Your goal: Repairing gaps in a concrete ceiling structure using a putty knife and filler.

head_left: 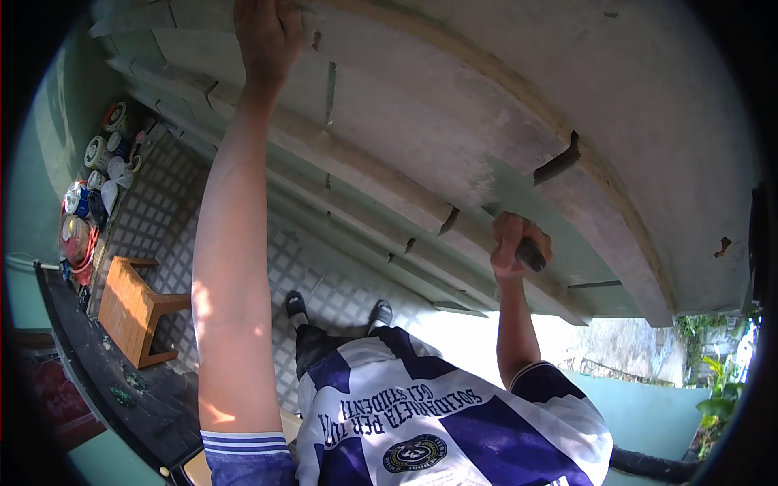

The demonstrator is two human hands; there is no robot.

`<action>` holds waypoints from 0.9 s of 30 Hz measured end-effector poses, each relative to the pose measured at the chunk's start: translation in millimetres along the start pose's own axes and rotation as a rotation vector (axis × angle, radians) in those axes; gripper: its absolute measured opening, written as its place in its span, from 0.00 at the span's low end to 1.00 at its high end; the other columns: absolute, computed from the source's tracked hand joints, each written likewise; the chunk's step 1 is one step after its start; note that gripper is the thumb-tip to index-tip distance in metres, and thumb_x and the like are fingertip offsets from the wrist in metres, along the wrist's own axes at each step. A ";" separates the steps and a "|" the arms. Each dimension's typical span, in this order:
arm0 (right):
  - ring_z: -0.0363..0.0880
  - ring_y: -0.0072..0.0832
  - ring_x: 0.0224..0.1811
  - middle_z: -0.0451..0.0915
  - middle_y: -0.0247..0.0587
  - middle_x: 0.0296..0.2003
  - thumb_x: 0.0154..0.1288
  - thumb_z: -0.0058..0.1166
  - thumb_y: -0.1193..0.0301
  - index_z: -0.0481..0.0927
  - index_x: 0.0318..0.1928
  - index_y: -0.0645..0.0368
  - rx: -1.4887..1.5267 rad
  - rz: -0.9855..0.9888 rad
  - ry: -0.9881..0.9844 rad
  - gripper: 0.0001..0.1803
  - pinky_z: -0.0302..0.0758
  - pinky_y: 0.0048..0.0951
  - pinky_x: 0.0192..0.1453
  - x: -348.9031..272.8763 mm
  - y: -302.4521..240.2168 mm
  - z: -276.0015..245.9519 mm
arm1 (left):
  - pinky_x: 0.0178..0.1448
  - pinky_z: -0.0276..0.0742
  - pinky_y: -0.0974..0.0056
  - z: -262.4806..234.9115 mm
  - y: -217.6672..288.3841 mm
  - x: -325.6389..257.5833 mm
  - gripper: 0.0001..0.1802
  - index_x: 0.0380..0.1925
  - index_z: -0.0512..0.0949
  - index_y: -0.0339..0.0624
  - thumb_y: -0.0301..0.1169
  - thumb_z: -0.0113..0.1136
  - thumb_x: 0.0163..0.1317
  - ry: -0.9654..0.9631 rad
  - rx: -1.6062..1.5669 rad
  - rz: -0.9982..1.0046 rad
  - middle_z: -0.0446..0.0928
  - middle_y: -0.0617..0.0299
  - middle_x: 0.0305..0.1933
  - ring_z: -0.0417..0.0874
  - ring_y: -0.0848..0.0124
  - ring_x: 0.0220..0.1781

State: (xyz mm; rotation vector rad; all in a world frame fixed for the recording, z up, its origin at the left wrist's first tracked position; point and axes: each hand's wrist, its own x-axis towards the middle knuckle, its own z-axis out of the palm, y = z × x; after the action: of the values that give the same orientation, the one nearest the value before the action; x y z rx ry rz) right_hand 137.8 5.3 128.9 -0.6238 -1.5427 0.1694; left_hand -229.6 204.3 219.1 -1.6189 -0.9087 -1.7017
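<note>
My left hand (267,36) is raised high with the arm stretched up, fingers curled on the edge of a grey concrete ledge (421,73). My right hand (517,241) is shut around the dark handle of a tool (532,256), held against the pale green, worn stepped moulding (381,202) under the ledge. The tool's working end is hidden behind the hand. Scraped bare patches and dark notches (557,164) mark the moulding near the right hand. Below, I see my striped shirt and both feet (297,305).
Far below lies a patterned tiled floor (162,211) with an orange-brown wooden stool (134,312). Several paint cans and tubs (97,158) stand along the green wall at left. A dark plank (105,364) runs across the lower left. Green plants (721,389) show at lower right.
</note>
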 end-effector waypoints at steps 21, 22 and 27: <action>0.69 0.22 0.12 0.68 0.36 0.11 0.63 0.48 0.85 0.62 0.18 0.60 0.001 -0.059 0.015 0.18 0.65 0.25 0.17 1.3 7.9 2.4 | 0.48 0.67 0.54 -1.4 -5.5 0.4 0.10 0.31 0.69 0.36 0.27 0.39 0.70 0.020 0.033 0.013 0.69 0.51 0.33 0.70 0.55 0.37; 0.69 0.22 0.12 0.68 0.37 0.11 0.63 0.48 0.85 0.62 0.18 0.60 0.029 -0.041 -0.010 0.18 0.65 0.25 0.17 5.6 2.9 2.2 | 0.48 0.67 0.54 -2.1 -6.5 0.0 0.10 0.32 0.69 0.36 0.27 0.39 0.70 0.022 0.042 0.039 0.69 0.51 0.33 0.69 0.56 0.37; 0.70 0.23 0.12 0.70 0.37 0.11 0.62 0.49 0.85 0.62 0.17 0.59 -0.066 0.046 0.029 0.18 0.65 0.24 0.17 -4.4 10.1 -3.4 | 0.47 0.66 0.53 -4.2 8.0 4.0 0.12 0.32 0.70 0.37 0.28 0.37 0.71 0.005 0.034 0.016 0.69 0.52 0.33 0.69 0.57 0.37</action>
State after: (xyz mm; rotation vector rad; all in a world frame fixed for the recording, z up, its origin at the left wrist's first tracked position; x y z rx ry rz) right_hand 143.7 10.7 120.5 -0.7114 -1.5114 0.1440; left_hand -225.7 196.4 223.5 -1.5946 -0.9150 -1.6702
